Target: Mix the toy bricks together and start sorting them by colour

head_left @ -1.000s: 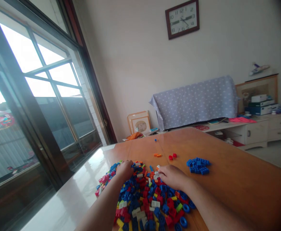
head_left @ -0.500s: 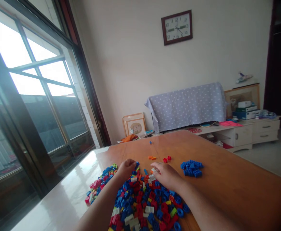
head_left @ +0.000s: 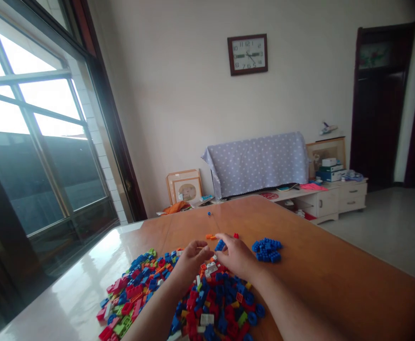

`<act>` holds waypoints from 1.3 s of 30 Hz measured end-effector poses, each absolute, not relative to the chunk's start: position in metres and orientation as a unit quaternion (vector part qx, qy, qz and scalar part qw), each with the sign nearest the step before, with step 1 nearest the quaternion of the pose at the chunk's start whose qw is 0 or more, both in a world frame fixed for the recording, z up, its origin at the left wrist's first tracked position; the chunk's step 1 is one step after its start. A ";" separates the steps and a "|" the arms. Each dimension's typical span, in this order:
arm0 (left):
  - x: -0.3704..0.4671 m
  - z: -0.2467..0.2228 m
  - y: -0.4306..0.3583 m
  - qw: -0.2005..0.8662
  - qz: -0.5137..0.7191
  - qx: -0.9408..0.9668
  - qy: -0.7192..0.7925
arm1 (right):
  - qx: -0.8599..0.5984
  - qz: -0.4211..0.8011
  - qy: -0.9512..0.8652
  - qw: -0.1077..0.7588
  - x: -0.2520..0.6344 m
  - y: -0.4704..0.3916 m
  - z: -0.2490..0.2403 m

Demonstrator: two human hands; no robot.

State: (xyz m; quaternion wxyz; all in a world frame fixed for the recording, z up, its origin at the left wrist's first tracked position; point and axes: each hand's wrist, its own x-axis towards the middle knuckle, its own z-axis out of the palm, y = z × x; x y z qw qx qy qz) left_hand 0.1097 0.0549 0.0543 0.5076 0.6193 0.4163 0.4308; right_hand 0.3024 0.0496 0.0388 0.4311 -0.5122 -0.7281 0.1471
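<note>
Blue brick between the right fingers, above a heap of loose bricks

Closest to the camera, the two forearms reach in over a wide heap of loose bricks (head_left: 225,293), mixed in red, blue, white, green and yellow. The left forearm crosses the heap and hides a strip of it; the right one covers part of its right edge, where blue rings (head_left: 252,318) lie. The heap spreads out to the left of the left arm too.

At the far side of the heap, the right hand (head_left: 238,256) pinches a blue brick (head_left: 220,245) between thumb and fingers. Just beside it, the left hand (head_left: 192,258) has its fingers curled toward the thumb; whether they grip anything, I cannot tell. White bricks (head_left: 212,267) lie just below the gap between the hands.

To the right, apart from the heap, sits a cluster of blue bricks (head_left: 267,249). Just beyond the hands lie orange bricks (head_left: 210,237) and a red brick (head_left: 236,235), the latter partly hidden by the right hand. A small blue piece (head_left: 209,213) rests near the far end of the wooden table (head_left: 310,274).

Behind the table stand a low white cabinet (head_left: 352,192), a dotted cloth (head_left: 257,163) draped above it, and framed pictures (head_left: 188,190). A clock (head_left: 248,54) hangs on the wall.
</note>
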 end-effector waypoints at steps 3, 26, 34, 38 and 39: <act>0.095 0.060 0.051 0.468 0.437 0.626 0.445 | -0.637 0.102 -0.648 0.405 0.339 0.061 0.042; 0.070 0.060 0.022 0.187 0.304 0.815 0.457 | -0.689 0.081 -0.607 0.387 0.393 0.089 0.015; 0.118 0.046 -0.030 0.067 0.130 0.952 0.269 | -0.615 0.088 -0.681 0.389 0.358 0.085 0.011; 0.136 0.014 -0.031 -0.037 0.105 0.976 0.186 | -0.622 0.095 -0.679 0.378 0.355 0.087 0.007; 0.138 0.008 -0.030 -0.052 0.107 0.977 0.175 | -0.620 0.097 -0.681 0.376 0.354 0.086 0.007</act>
